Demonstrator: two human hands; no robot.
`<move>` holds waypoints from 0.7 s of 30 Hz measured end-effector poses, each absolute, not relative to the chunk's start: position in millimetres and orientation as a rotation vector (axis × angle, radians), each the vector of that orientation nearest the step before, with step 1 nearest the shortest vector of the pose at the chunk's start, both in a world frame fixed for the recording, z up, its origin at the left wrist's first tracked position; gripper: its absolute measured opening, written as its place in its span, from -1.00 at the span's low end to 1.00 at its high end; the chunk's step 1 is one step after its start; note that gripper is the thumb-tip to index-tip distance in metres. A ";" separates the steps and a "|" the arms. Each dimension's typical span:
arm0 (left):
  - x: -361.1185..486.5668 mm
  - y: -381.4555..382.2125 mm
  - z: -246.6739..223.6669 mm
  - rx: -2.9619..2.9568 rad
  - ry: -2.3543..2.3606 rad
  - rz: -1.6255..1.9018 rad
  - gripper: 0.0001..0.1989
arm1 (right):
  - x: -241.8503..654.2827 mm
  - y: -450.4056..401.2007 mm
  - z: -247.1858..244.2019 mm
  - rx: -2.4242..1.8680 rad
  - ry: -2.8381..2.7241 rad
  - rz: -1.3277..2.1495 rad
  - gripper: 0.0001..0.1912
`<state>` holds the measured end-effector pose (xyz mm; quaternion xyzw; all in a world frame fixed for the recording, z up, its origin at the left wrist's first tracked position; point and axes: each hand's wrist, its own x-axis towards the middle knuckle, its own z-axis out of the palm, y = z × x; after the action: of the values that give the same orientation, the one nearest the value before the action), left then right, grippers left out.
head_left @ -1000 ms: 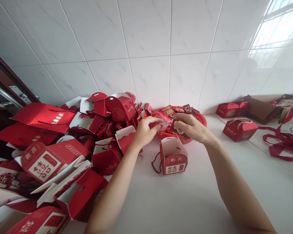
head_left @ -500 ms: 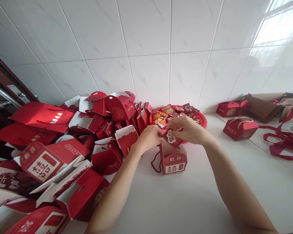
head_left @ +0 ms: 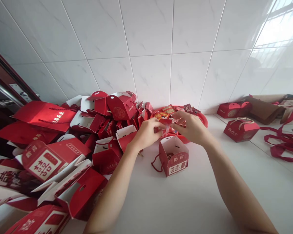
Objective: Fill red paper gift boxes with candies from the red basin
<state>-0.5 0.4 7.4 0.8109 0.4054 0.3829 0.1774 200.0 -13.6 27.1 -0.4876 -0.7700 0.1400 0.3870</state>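
While the left hand [head_left: 146,133] pinches a shiny red packet [head_left: 166,127], an open gift box [head_left: 178,158] stands nearer the viewer, just below the two hands.

The packet sits between both hands' fingertips; the right hand [head_left: 194,128] has its fingers bent beside it, though whether they grip it cannot be told. Under the hands, the upright box shows a small dark item [head_left: 170,156] inside and a cord handle [head_left: 156,165] hanging at its left. Just behind the hands is a round red tray [head_left: 205,122] of wrapped snacks [head_left: 162,114]. Left of the left hand, red cartons [head_left: 123,110] lie heaped; well right of the right hand stand a twine-handled box [head_left: 241,131] and dark red ribbon [head_left: 282,151].
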 end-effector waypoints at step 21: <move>11.4 -5.6 11.3 1.898 0.815 1.141 -0.66 | 210.0 -12.0 35.2 -0.852 -1.637 0.792 -0.74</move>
<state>11.4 -5.6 11.3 0.7437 0.3192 0.4470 0.3811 210.0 -12.0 35.2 -0.3581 -0.6876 0.3327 0.5369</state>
